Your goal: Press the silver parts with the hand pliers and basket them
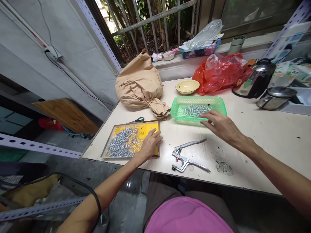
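Observation:
My left hand (151, 143) is over the right part of a shallow metal tray (104, 152) with a yellow bottom. Its fingers are spread, the tips close to the yellow surface. Many small silver metal pins (121, 142) are heaped in the tray's left part, with some scattered toward the hand. My right hand (222, 126) is at the near rim of a green plastic basket (175, 111), thumb and index finger apart, with nothing visible between them. More small silver pins (194, 110) lie in the basket. Hand pliers (186, 160) with a spring and spread handles lie between my hands.
Behind the tray are green-handled scissors (139, 119) and a brown paper sack (138, 84). A yellow bowl (187, 86) and a red plastic bag (216, 74) stand behind the basket. A kettle (257, 77) and a lidded metal pot (277, 97) are at the right.

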`<state>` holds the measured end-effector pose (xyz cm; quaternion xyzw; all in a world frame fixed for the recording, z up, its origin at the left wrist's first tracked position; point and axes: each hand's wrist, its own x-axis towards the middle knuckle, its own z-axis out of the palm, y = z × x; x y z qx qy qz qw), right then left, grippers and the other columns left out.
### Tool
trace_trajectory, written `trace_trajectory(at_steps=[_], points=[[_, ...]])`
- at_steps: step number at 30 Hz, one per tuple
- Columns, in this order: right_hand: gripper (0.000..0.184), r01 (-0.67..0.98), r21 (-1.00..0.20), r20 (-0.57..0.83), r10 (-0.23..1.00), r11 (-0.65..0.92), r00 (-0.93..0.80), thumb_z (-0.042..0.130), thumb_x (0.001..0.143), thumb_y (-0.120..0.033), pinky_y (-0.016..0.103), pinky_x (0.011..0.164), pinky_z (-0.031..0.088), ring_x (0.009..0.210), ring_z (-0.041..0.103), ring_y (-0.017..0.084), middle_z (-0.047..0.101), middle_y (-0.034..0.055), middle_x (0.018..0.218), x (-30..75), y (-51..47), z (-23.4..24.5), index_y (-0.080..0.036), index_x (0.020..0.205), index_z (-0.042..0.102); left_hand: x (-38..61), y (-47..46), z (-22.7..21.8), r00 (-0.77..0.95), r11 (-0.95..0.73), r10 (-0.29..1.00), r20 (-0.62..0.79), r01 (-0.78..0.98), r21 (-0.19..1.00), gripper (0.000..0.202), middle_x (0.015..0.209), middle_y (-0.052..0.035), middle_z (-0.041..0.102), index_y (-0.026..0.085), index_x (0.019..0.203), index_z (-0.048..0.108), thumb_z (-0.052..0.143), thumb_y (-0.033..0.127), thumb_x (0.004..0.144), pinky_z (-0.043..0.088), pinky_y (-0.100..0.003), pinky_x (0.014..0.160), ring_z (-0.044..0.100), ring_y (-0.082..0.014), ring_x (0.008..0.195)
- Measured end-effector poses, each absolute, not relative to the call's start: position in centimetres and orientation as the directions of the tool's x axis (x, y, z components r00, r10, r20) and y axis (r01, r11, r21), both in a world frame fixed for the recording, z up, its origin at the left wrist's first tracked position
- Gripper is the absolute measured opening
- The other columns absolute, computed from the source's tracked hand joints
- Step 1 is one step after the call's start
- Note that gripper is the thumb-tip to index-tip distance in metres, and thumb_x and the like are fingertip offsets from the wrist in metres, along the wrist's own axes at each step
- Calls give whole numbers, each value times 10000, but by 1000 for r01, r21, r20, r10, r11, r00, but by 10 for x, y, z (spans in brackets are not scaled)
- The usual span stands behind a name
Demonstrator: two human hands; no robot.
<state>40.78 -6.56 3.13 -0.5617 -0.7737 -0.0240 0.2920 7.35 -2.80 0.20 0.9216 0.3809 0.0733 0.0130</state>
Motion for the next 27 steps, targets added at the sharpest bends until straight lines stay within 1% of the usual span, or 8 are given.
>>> trace_trajectory(at_steps=[3,5,10,13,16,19,23,27], points=[[288,859,-318,486,847,402,-217,425,940,-346,356,759,513,896,630,212,648,80,1037,405,-84,30,-195,1044,648,75,-31,3,706,-718,696,131,687,113,223,1218,-99,618,182,972,707,518,116,873,400,-497,1029,435,-273,1274],[276,843,-341,497,841,417,-215,429,941,-345,353,773,513,888,634,205,655,72,1011,403,-93,30,-198,1007,653,74,-30,6,688,-707,707,160,695,135,225,1205,-100,623,178,976,706,516,112,875,401,-482,1026,456,-264,1253],[231,791,-401,506,832,463,-230,458,935,-332,341,799,507,881,642,196,666,63,979,387,-108,28,-203,969,646,65,-23,15,579,-628,774,256,752,201,197,1090,-106,661,164,952,714,531,151,881,460,-412,947,558,-234,1089],[228,740,-457,429,851,494,-303,453,936,-317,323,773,514,861,648,186,665,62,980,365,-108,19,-206,970,649,58,-24,17,538,-605,792,287,753,259,180,1061,-94,667,164,958,712,551,175,878,474,-394,918,582,-216,1025],[248,696,-498,343,855,517,-390,427,943,-297,316,760,515,858,648,181,664,64,979,337,-99,5,-213,971,658,52,-32,13,508,-594,800,320,747,300,169,1056,-84,667,174,947,713,559,192,878,474,-400,919,585,-214,1027],[265,692,-498,310,853,523,-421,411,946,-278,315,770,507,861,644,184,661,71,967,309,-81,-9,-205,970,665,41,-42,7,472,-583,804,362,747,321,168,1049,-77,666,186,952,711,560,194,878,470,-411,927,582,-215,1037],[263,734,-488,322,879,473,-353,417,931,-222,315,765,491,851,635,192,664,85,943,282,-55,-17,-183,993,670,20,-55,-2,434,-571,806,402,747,340,167,1056,-82,660,173,961,703,558,194,880,464,-397,928,571,-213,1043],[239,740,-480,330,879,471,-345,443,927,-213,289,742,472,827,620,178,659,76,921,259,-44,-12,-194,979,675,15,-56,-7,422,-534,832,360,786,312,194,965,-70,663,173,978,694,522,224,905,467,-358,869,562,-197,947]])
